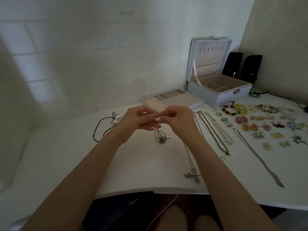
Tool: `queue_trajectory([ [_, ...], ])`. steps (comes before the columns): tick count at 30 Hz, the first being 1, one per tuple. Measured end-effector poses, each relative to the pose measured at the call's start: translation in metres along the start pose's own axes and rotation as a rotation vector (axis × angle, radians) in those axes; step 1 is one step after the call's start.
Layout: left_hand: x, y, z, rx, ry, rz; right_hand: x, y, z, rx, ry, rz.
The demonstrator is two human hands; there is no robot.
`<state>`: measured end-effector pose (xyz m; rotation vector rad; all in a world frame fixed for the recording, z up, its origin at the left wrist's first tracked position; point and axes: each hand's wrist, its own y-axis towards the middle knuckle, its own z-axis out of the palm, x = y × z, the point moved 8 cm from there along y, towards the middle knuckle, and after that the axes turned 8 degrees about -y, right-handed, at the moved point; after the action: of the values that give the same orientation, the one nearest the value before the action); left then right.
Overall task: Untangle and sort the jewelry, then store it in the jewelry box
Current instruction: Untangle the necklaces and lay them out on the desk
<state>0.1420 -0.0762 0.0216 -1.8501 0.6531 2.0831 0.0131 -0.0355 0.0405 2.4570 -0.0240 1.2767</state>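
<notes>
Pinching top of thin silver chain necklace (157,130) with left hand (138,121) and right hand (180,121), raised above bench (141,164). Pendant end (161,140) dangling in loose tangle below. Likely light, limp, slippery, easily kinked; best to grip beside any knot, tease gently. Open jewelry box (220,95) back right

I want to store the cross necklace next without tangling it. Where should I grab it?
Likely pinch the chain just above the cross, coming from the left: it lies stretched straight, the table is bare on that side, and other necklaces crowd its right.
</notes>
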Motion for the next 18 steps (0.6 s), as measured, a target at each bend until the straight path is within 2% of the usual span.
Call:
queue_trajectory([
  [4,-0.004,0.000,-0.004,-0.018,0.090,0.052,-0.009,-0.002,0.003,0.101,0.186,0.091],
  [8,-0.001,0.000,0.002,0.052,0.058,0.004,-0.011,-0.006,0.008,0.198,0.413,0.152],
  [11,0.000,0.000,0.003,0.055,0.018,-0.019,-0.011,-0.005,0.007,0.206,0.580,0.184],
  [15,0.002,-0.001,0.006,0.075,-0.060,-0.060,-0.012,-0.003,0.005,0.193,0.576,0.185],
  [18,0.002,-0.001,0.010,0.109,-0.147,-0.076,-0.016,-0.001,0.003,0.119,0.515,0.205],
])
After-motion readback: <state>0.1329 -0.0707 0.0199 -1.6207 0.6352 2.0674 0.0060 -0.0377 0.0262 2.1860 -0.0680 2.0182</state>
